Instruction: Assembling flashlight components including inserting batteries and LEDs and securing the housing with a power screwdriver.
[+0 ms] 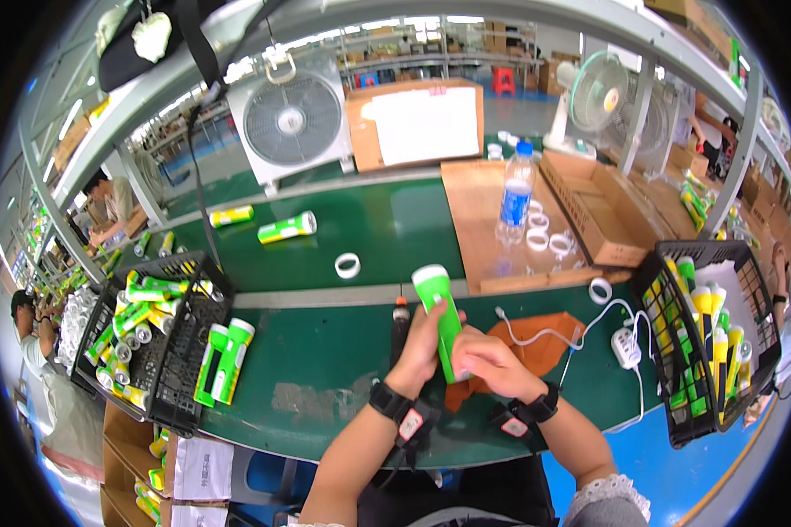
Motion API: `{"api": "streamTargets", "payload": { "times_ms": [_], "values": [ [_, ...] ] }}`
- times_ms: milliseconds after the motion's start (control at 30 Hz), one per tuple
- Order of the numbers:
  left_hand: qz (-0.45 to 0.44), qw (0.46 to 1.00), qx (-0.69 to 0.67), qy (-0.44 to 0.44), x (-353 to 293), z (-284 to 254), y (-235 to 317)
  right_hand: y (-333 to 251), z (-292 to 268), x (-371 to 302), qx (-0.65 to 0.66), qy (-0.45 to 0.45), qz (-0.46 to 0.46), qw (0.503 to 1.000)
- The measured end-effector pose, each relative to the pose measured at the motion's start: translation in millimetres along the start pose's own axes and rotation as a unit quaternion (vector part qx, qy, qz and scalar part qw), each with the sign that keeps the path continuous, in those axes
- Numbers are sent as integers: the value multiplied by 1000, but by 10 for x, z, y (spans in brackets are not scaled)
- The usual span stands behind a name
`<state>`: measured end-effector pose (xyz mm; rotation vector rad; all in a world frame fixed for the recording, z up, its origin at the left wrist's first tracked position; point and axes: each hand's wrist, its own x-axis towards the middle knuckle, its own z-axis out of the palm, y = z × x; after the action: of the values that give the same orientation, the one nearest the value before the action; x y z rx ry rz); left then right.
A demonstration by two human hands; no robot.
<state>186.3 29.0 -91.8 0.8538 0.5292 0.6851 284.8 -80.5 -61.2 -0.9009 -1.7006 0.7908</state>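
Note:
A green flashlight with a white head ring (431,281) is held between my two hands, tilted with its head pointing away from me. My left hand (419,344) wraps round its barrel from the left. Against the lower end, my right hand (490,362) is closed, its fingers bent onto the flashlight. Just left of my left hand lies a dark screwdriver-like tool (400,325) with an orange tip. An orange-brown cloth (540,341) lies under and beside my right hand. Two more green flashlights (231,360) lie side by side at the left of the green table.
Black crates of flashlights stand left (171,386) and right (677,351). Beyond are a water bottle (516,200), loose white rings (347,265), an open cardboard box (602,211) and two flashlights on the belt (287,227). A white cable with a power strip (626,348) lies right.

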Motion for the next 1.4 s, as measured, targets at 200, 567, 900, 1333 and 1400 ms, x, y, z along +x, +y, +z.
{"api": "streamTargets", "payload": {
  "times_ms": [200,567,900,1333,1400],
  "values": [
    [24,999,-16,39,-97,80,259,-133,63,-178,127,62,178,974],
    [159,985,-25,-61,-194,102,159,-56,36,-99,-233,42,39,971],
    [59,993,87,-60,-267,233,155,241,-343,-130,-311,329,199,869],
    [22,994,94,-56,-254,209,190,140,-330,-108,-161,364,149,905],
    [12,994,95,-57,-255,218,185,94,-253,-115,-221,301,11,927]
  ]
}}
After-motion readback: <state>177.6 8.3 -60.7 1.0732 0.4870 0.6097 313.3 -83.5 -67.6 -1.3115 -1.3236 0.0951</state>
